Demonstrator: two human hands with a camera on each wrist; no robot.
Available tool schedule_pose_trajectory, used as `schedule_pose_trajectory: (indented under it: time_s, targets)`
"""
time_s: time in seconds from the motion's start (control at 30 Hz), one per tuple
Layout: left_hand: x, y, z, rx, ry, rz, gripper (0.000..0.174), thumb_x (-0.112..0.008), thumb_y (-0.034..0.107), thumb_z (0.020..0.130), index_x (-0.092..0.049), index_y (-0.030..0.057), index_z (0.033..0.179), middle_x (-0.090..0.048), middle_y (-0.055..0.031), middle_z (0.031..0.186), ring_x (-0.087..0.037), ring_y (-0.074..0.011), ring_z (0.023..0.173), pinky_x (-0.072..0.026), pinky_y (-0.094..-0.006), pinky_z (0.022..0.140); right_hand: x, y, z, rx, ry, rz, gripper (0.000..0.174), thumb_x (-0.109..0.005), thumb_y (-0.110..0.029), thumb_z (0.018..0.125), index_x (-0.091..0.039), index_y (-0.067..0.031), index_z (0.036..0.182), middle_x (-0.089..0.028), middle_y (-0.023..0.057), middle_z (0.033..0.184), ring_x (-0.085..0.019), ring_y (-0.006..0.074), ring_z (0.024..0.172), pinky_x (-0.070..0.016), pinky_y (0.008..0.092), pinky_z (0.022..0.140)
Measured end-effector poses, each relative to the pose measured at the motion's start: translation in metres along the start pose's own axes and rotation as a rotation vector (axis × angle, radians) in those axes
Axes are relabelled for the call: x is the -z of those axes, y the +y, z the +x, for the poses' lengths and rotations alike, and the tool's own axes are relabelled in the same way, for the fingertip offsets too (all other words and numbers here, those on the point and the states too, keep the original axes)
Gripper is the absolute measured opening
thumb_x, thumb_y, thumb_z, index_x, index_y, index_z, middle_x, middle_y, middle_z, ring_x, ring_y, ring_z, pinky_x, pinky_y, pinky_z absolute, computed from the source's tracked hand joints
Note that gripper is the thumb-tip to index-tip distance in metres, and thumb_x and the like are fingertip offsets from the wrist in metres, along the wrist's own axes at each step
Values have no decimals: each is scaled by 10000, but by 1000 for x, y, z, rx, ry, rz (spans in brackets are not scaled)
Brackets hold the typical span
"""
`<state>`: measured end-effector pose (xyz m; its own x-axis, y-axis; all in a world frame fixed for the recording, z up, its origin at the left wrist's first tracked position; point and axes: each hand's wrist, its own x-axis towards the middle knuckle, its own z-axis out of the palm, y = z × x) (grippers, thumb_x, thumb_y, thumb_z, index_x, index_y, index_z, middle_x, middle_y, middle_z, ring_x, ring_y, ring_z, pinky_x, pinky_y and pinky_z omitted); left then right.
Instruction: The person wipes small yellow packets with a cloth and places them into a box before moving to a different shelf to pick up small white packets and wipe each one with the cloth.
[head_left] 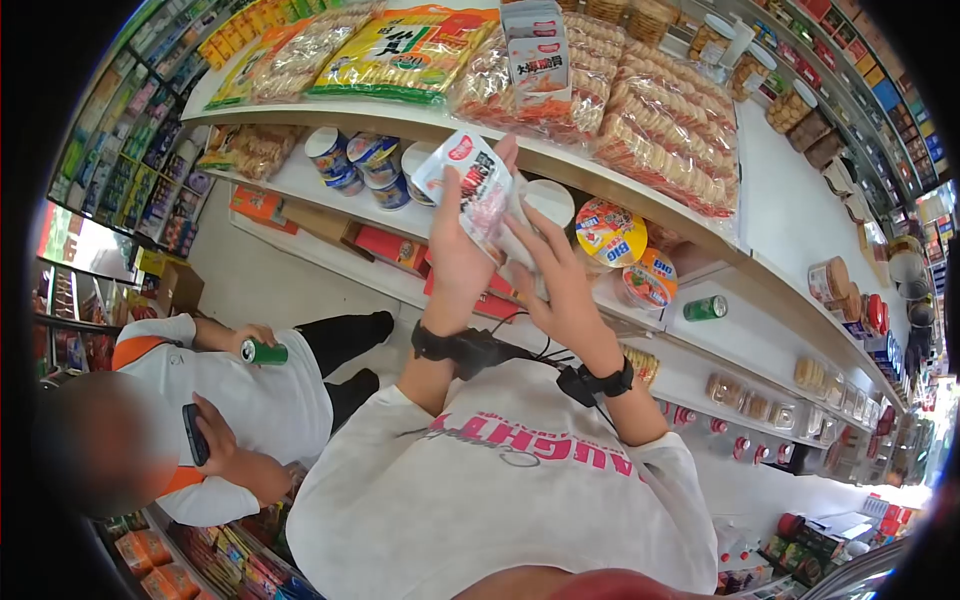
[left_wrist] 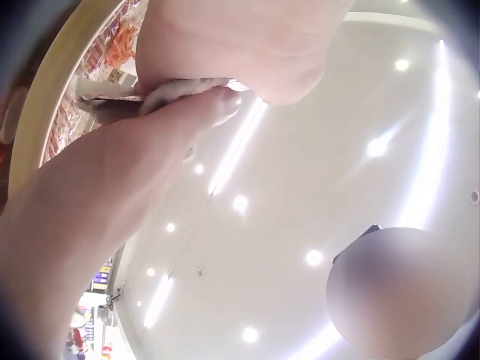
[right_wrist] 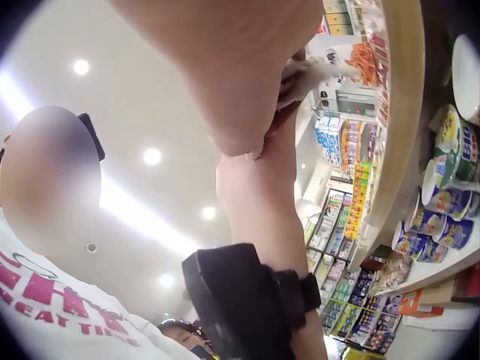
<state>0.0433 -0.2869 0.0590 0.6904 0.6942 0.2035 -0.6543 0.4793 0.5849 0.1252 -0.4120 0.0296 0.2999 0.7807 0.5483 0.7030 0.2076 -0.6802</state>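
Upright over the shelf edge, a white snack packet [head_left: 478, 190] with red and black lettering is gripped by my left hand [head_left: 455, 245], whose thumb lies across its front. My right hand [head_left: 560, 285] presses a crumpled white cloth [head_left: 517, 243] against the packet's lower right side. In the left wrist view the cloth [left_wrist: 184, 90] peeks out between the two hands, and most of it is hidden. Part of the same cloth [right_wrist: 300, 79] shows past the hand in the right wrist view. Behind the hands stands a display box of similar packets [head_left: 540, 65].
Bagged crackers [head_left: 670, 130] and yellow snack bags [head_left: 405, 55] cover the top shelf. Below are cup noodles [head_left: 375, 165], bowl noodles [head_left: 610, 232] and a green can [head_left: 706, 308]. To the left, another person [head_left: 230, 390] holds a can [head_left: 264, 352] and a phone [head_left: 196, 435].
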Motion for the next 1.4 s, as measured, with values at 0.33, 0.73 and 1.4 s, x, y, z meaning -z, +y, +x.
schedule_pose_trajectory:
  time_s: [0.33,0.73,1.4]
  targets:
    - [13,3,-1,95,163,581,394,-613,341,1042,-660,-35,1150,-716,-57,983,-657,-74,834,-534,-254,726,16,12,-11,-530,157,926,423,-685,-147,984,-566,-12,1367,-664,21,1197,-607,77,1057,-501,259,906]
    - [-7,-33,-12,135,177,429,355,-618,320,1040,-699,-24,1069,-734,-47,963,-652,-69,796,-525,-247,707,24,-10,-30,-413,262,407,271,-709,-128,976,-627,-4,1203,-648,-25,977,-563,41,886,-484,227,782]
    - [10,-72,-35,19,-178,543,676,-585,350,1030,-310,0,1539,-437,-153,1511,-469,-257,1369,-372,-369,1153,16,11,-30,-123,195,107,563,-595,-38,921,-485,7,1471,-503,220,1502,-466,350,1416,-378,430,1132]
